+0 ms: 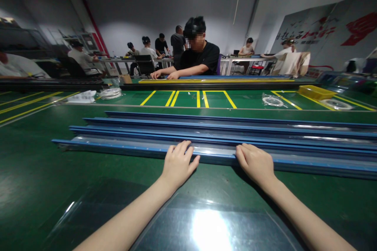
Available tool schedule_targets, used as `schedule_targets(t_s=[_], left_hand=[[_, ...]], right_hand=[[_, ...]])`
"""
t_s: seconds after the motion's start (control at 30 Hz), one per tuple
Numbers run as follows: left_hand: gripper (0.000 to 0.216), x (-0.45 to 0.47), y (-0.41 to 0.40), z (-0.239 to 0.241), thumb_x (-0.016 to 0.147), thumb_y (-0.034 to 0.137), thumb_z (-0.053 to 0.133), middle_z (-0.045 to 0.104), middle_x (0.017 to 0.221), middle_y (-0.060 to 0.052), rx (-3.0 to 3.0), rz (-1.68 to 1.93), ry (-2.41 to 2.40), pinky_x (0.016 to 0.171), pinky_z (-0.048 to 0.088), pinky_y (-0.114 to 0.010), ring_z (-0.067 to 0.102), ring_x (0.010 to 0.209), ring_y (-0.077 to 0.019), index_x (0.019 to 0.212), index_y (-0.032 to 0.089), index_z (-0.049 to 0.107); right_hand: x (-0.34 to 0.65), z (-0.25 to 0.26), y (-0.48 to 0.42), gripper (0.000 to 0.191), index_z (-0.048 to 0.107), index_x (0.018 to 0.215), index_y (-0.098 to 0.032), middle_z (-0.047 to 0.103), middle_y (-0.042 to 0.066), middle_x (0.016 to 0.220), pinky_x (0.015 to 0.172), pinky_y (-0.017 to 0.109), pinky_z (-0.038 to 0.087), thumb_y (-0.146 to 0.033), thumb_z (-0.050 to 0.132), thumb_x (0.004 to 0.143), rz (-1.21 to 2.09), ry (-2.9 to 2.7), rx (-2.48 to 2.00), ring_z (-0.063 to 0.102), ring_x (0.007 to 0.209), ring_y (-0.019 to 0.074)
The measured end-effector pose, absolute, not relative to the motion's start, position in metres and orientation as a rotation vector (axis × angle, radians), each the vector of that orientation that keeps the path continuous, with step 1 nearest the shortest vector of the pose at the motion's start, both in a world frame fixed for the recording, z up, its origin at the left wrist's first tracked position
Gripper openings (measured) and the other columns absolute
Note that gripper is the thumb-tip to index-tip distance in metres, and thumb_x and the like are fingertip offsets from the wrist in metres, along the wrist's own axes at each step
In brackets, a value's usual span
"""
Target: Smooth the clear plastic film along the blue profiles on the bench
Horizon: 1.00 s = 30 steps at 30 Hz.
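Observation:
Several long blue channel-shaped profiles lie side by side across the green table, with clear film showing in their troughs. My left hand (178,163) is on the nearest blue profile (123,147), its fingers bent over the front edge and its thumb against the near side. To the right, my right hand (255,164) curls its fingers over the same edge, thumb tucked close to them. A bare stretch of the profile shows between the two hands. The fingertips inside the trough are partly hidden.
A clear plastic sheet (165,229) lies on the green table (26,172) under my forearms. Beyond the profiles are yellow tape lines, bagged white coils (110,93), a yellow tray (316,92) and black profiles (212,86). A person (200,57) works opposite; others sit farther back.

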State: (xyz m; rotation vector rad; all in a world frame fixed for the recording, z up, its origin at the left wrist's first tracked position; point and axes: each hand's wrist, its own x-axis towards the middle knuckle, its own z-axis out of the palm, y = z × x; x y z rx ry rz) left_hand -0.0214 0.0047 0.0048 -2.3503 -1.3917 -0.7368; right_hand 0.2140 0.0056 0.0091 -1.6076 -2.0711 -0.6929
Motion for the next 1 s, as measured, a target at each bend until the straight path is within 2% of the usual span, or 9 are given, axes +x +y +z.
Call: schedule_targets(t_s=[0.37,0.6,1.0], left_hand=[[0.023,-0.021,0.0037,0.0065,0.082,0.034,0.041,0.057,0.107,-0.008,-2.366,-0.725,-1.418,0.076,0.037,-0.035,0.048,0.101,-0.0219,0.085,0.017,0.057],[0.025,-0.021,0.0028,0.008,0.083,0.036,0.04,0.06,0.092,-0.007,-2.348,-0.63,-1.439,0.072,0.037,-0.035,0.05,0.087,-0.0217,0.084,0.017,0.057],[0.023,-0.02,0.0018,0.0088,0.082,0.035,0.041,0.061,0.095,-0.006,-2.339,-0.667,-1.431,0.074,0.035,-0.036,0.05,0.087,-0.021,0.085,0.018,0.057]], right_hand=[[0.2141,0.0089,0.0042,0.04,0.053,0.053,-0.018,0.057,0.001,0.054,0.049,0.024,0.022,-0.027,0.031,0.085,-0.714,-2.075,-1.609,0.049,0.053,0.011],[0.2139,0.0084,0.0052,0.04,0.053,0.053,-0.018,0.057,0.001,0.054,0.049,0.024,0.022,-0.027,0.031,0.085,-0.713,-2.067,-1.609,0.05,0.053,0.0111],[0.2145,0.0098,0.0034,0.039,0.053,0.054,-0.018,0.057,0.001,0.055,0.05,0.024,0.023,-0.026,0.032,0.085,-0.712,-2.091,-1.631,0.05,0.053,0.0112]])
